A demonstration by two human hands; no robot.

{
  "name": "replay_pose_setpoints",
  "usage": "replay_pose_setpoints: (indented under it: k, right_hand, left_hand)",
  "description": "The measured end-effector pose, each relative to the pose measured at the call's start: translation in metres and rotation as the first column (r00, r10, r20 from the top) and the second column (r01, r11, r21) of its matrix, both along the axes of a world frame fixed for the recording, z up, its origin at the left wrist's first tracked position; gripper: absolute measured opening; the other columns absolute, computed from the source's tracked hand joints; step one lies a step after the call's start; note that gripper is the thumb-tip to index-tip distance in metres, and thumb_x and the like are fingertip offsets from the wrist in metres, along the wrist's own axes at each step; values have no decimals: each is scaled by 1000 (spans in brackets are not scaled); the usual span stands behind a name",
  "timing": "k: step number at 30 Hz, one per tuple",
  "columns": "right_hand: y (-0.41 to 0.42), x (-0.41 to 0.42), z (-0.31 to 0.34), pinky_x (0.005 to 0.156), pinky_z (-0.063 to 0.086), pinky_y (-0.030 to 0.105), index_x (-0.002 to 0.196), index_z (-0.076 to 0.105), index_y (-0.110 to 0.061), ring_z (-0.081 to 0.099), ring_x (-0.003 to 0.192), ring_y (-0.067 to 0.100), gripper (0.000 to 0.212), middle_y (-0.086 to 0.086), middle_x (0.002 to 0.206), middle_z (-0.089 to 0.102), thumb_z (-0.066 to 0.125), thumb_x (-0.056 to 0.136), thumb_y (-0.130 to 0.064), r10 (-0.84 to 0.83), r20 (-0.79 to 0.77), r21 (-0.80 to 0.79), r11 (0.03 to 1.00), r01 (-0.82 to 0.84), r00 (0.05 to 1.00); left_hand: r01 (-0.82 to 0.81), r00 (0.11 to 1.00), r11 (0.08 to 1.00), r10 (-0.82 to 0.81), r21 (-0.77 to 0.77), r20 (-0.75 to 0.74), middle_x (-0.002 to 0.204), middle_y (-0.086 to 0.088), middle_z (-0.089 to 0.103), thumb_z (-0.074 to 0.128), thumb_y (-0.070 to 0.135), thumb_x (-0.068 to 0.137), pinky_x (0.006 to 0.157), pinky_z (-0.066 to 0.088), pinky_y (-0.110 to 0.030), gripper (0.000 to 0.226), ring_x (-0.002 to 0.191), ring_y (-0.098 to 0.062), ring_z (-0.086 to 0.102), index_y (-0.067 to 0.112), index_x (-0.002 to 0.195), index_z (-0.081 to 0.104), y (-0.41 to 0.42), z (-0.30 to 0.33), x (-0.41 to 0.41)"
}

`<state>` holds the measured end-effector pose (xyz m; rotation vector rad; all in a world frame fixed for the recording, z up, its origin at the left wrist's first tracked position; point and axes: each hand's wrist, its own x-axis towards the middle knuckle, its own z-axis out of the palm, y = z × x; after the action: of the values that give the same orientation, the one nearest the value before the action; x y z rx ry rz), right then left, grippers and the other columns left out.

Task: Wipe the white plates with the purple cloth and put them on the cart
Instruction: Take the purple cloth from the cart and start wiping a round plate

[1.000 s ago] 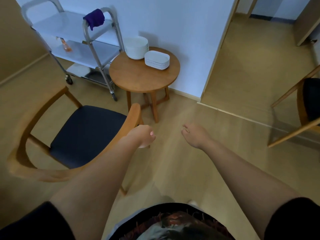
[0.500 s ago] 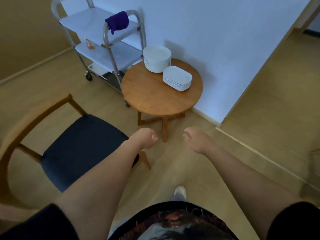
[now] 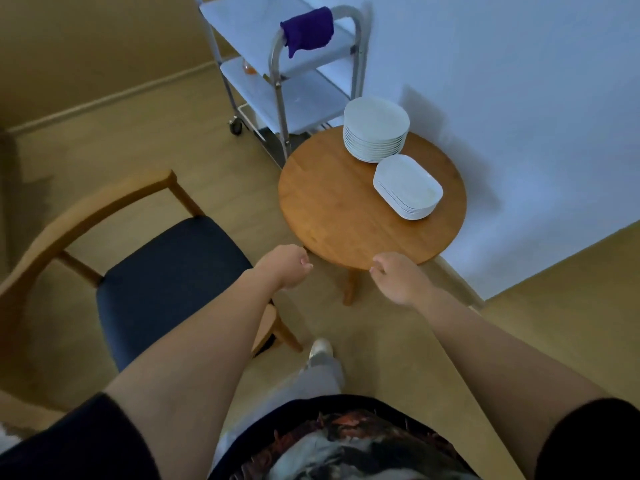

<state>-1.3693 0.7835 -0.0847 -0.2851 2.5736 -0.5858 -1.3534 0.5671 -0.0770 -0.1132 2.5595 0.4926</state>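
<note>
A tall stack of round white plates (image 3: 375, 128) stands at the back of a small round wooden table (image 3: 332, 216). Beside it lies a lower stack of rectangular white plates (image 3: 407, 187). A purple cloth (image 3: 307, 29) hangs over the handle of a white three-shelf cart (image 3: 273, 67) behind the table. My left hand (image 3: 285, 266) hovers just short of the table's near edge, fingers loosely curled, holding nothing. My right hand (image 3: 398, 277) hangs over the table's near edge, fingers also loosely curled and empty.
A wooden armchair with a dark blue seat (image 3: 166, 278) stands close on my left. A white wall runs behind the table and cart. A small orange object (image 3: 249, 67) sits on the cart's middle shelf. My foot (image 3: 320, 351) is on the wooden floor below.
I have stepped closer: the table, plates and cart are nearer and larger in view. Both hands now reach the table's near edge, still empty.
</note>
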Motion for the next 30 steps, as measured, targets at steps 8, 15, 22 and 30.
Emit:
replay_pose_setpoints:
  k: [8,15,22,30]
  right_hand:
    - [-38,-98,-10,106,32,34,141,39,-9,40,131,24,43,9,142,44,36,101,-26,175,0,60,983,-174,985]
    - [-85,-192,-9,108,30,32,142,38,-10,38,133,24,43,9,144,42,36,102,-27,230,46,94,968,-233,972]
    - [-113,-237,-12,103,35,35,132,47,-3,44,126,27,41,14,136,48,35,101,-27,280,106,125,948,-292,954]
    - [-120,-261,-16,105,34,36,135,44,-5,41,127,27,40,13,138,46,35,101,-25,387,130,115,909,-401,913]
  left_hand:
    - [-59,998,998,59,4,29,119,-6,60,38,29,99,83,42,-31,34,107,-23,55,9,116,59,-32,-21,-73]
    - [-79,993,997,78,14,92,110,-13,64,39,28,97,86,50,-40,34,98,-28,59,3,102,63,-70,-24,-169]
    - [-96,987,995,92,28,128,109,-13,65,40,27,96,86,50,-41,37,98,-28,60,1,107,64,-83,-28,-214]
    - [-158,980,987,159,-21,120,115,-9,62,38,28,97,88,49,-39,36,100,-24,58,6,114,62,-93,-29,-212]
